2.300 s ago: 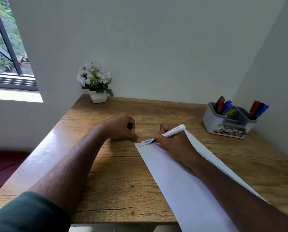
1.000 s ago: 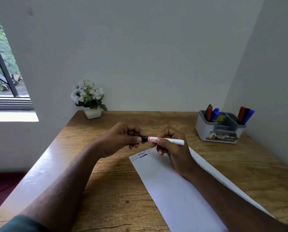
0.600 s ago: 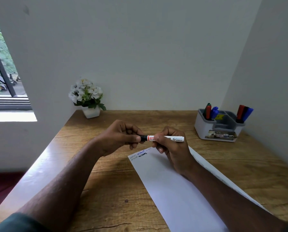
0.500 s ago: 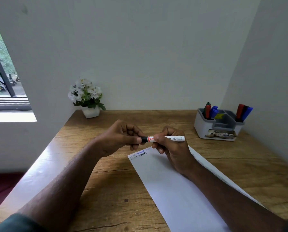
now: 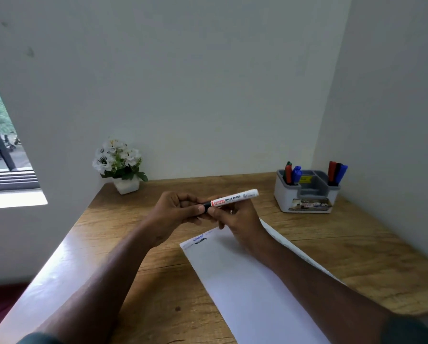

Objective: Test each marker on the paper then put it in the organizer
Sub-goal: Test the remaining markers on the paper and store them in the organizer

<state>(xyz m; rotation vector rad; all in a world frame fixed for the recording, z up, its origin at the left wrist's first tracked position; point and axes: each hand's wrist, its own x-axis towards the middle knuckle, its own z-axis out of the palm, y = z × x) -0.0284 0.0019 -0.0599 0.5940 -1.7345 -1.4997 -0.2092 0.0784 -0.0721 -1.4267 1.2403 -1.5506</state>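
A white whiteboard marker [image 5: 235, 197] with a black cap is held level above the desk. My right hand [image 5: 235, 219] grips its barrel from below. My left hand [image 5: 178, 209] pinches the black cap end at the marker's left. Below them lies a white sheet of paper [image 5: 245, 281] with small blue and black scribbles near its far left corner. The grey organizer [image 5: 307, 194] stands at the back right; its left and right cups hold several red, blue, green and black markers.
A small white pot of white flowers [image 5: 121, 167] stands at the desk's back left corner. Walls close the desk [image 5: 357, 244] at the back and on the right. A window is at the far left.
The marker left the paper, where my right hand was writing, and rose. My left hand brought the black cap onto its tip. Both hands now sit slightly higher and further from me.
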